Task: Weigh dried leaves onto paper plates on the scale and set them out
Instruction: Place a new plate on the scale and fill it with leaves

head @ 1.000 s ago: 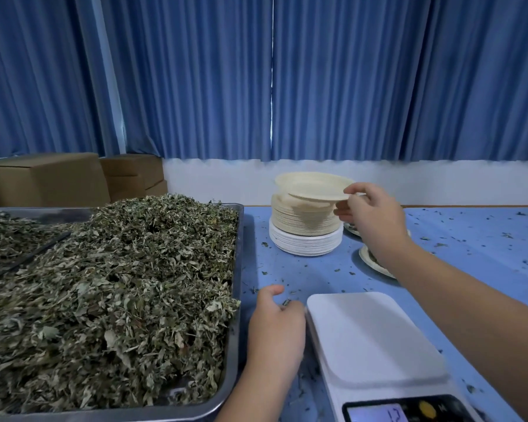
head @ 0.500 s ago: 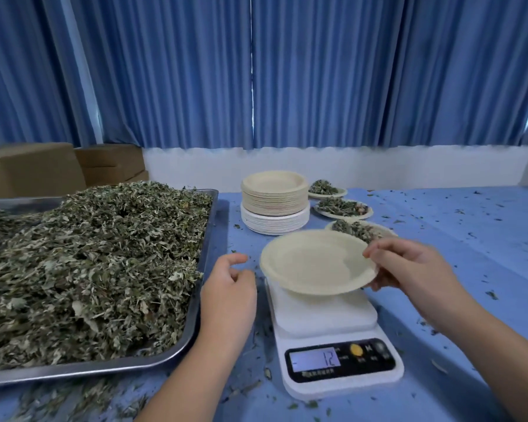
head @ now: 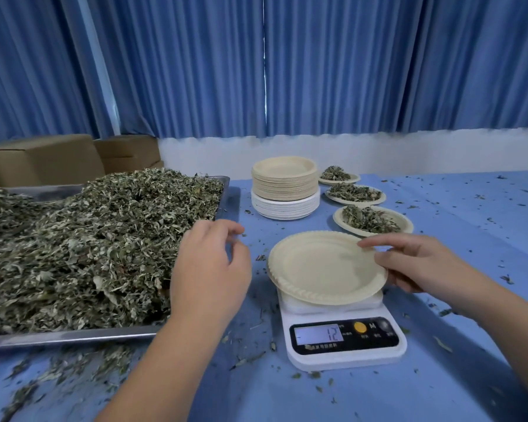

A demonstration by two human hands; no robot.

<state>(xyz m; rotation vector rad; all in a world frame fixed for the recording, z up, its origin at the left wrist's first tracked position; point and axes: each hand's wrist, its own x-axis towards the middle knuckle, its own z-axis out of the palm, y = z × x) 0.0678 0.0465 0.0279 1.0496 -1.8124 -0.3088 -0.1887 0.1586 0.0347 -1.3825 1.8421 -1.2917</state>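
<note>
Worktop: the blue worktop (head: 454, 376) is carrying scattered leaf crumbs across the bottom of the frame.
Scale: the white scale (head: 345, 342) is sitting at lower centre-right, and its display (head: 319, 334) is showing 12.
Empty plate: the empty plate (head: 323, 266) is lying over the scale's platform; you cannot tell whether its whole weight is on it.
Right hand: your right hand (head: 421, 263) is pinching the plate's right rim, thumb on top and fingers underneath.
Left hand: your left hand (head: 209, 269) is hovering between the tray and the plate, fingers loosely curled and holding nothing.
Dried leaves: the dried leaves (head: 89, 239) are heaping up in the metal tray (head: 73, 336) on the left.
Filled plates: three filled plates (head: 372, 220) are lining up toward the wall at centre right, just beyond your right hand.
Stack: the stack of plates (head: 285, 187) is standing just left of that row.
Background: brown boxes (head: 40, 159) are sitting behind the tray, and blue curtains (head: 317, 65) are hanging across the top.
</note>
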